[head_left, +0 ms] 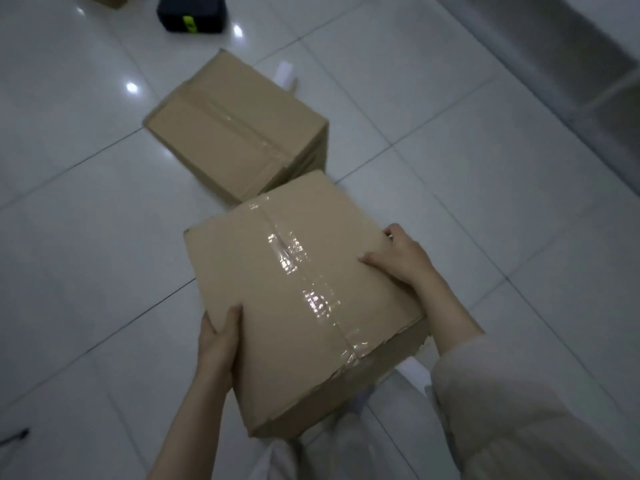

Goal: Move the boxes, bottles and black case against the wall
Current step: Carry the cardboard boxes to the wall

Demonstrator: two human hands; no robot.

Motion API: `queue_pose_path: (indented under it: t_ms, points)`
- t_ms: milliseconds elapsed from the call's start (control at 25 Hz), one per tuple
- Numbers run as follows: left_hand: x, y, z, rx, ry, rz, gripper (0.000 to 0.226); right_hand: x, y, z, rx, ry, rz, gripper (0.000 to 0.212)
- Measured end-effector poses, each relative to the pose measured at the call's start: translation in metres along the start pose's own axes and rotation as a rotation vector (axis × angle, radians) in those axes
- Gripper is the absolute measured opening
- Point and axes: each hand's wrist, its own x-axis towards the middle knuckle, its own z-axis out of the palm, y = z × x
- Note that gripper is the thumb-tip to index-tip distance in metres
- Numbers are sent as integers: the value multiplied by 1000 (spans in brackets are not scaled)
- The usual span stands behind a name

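Two taped cardboard boxes are showing in the head view, with both hands gripping the nearer box (298, 299). The left hand (218, 341) is clasping its left edge, thumb lying on the top face and fingers wrapping down the side out of sight. The right hand (401, 258) is holding the right edge, thumb pressing flat on the top and fingers curling over the corner. A strip of clear glossy tape is running along the top seam of this box, and its near right corner is looking torn. The far box (235, 129) is sitting on the white tiled floor (86, 237) just beyond the nearer one, their corners overlapping in the picture; whether they are touching cannot be told. A black case (192, 12) with a small yellow-green mark is lying on the floor well behind, at the top edge. A pale sleeve (502, 410) is covering the right forearm. A grey wall base (554, 57) is running along the upper right.
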Motion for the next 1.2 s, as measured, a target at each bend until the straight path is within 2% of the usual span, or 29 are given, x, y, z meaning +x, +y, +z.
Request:
queue_pose_path:
  t_ms: [280, 520, 600, 920, 1200]
  points:
    - [-22, 74, 151, 123, -144, 205, 60, -2, 88, -134, 312, 266, 49, 52]
    - [-19, 146, 272, 169, -304, 157, 71, 33, 121, -235, 366, 473, 80, 53]
    - [-10, 173, 310, 165, -339, 124, 78, 60, 118, -272, 351, 482, 72, 55]
    - [31, 299, 470, 194, -465, 136, 64, 199, 97, -419, 263, 545, 120, 57]
    - [46, 349, 600, 240, -472, 138, 56, 325, 124, -512, 184, 591, 186, 62]
